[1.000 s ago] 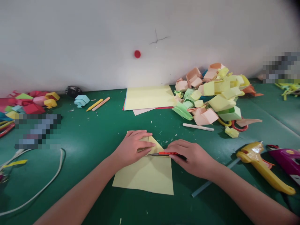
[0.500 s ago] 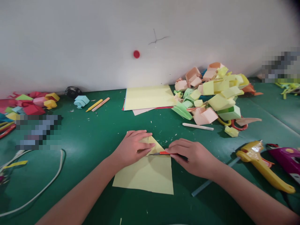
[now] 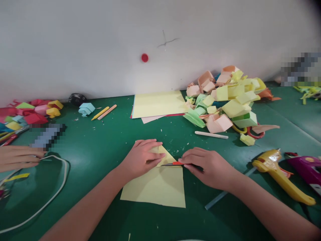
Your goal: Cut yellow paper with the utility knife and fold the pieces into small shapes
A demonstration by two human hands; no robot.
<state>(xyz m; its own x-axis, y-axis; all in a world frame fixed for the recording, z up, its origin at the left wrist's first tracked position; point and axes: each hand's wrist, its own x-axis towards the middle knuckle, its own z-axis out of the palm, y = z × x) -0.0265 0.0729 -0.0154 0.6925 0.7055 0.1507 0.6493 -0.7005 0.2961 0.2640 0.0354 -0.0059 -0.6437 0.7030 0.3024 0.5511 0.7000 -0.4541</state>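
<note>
A pale yellow sheet of paper (image 3: 155,187) lies on the green table, its far part folded over into a slanted corner. My left hand (image 3: 143,158) presses on the folded part, fingers spread and lying flat. In my right hand (image 3: 204,167) is a craft knife (image 3: 178,163) with an orange-red handle, pinched between thumb and fingers. Its thin blade points left and lies along the edge of the fold, close to my left fingertips. Most of the handle is hidden in the hand.
Another person's hand (image 3: 20,157) rests at the left beside a white cable (image 3: 65,177). A yellow glue gun (image 3: 283,177) with a glue stick lies at right, near a purple tool (image 3: 306,170). Behind are folded paper pieces (image 3: 230,97), a paper stack (image 3: 160,102) and a white pen (image 3: 212,135).
The knife and my right hand have shifted slightly to the right. Another person's hand has come into view at the left. My left hand stays on the paper.
</note>
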